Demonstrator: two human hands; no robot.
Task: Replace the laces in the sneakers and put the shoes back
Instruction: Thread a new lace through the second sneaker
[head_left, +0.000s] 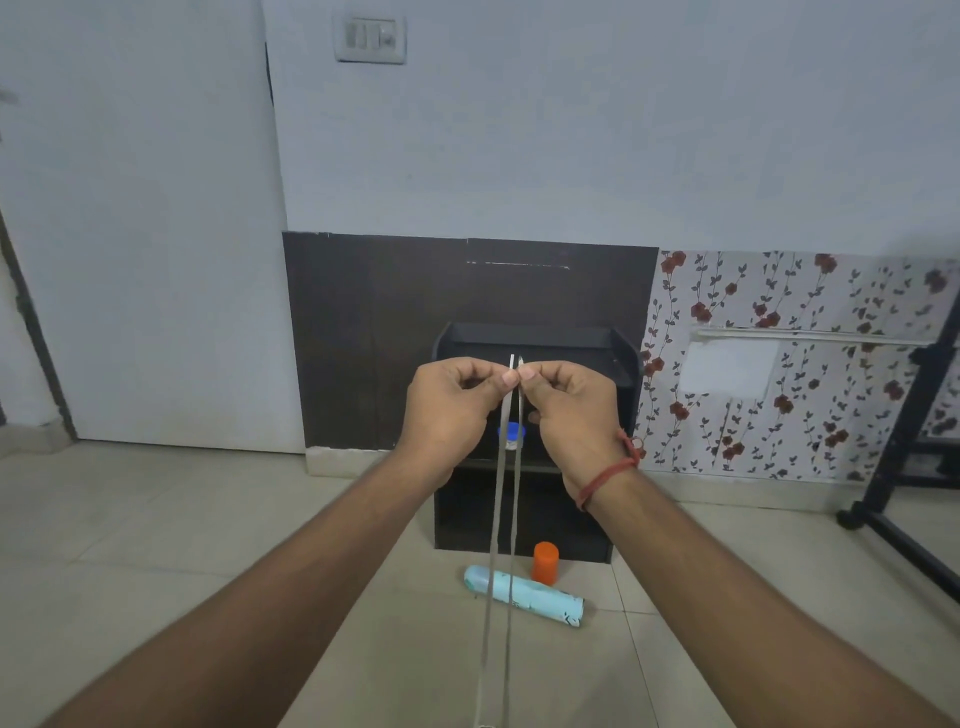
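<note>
A lace (501, 519) is being held up in front of the shelf unit (535, 441), its two ends pinched side by side between the left hand (452, 410) and the right hand (571, 410), both strands hanging down toward the viewer. A jar (511, 435) is sitting inside the shelf unit. On the floor before the unit, a cap (545, 561) is standing upright, with a spray can (524, 597) lying on its side just in front of it.

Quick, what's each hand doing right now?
Left hand: pinching one end of the lace.
Right hand: pinching the other lace end.
</note>
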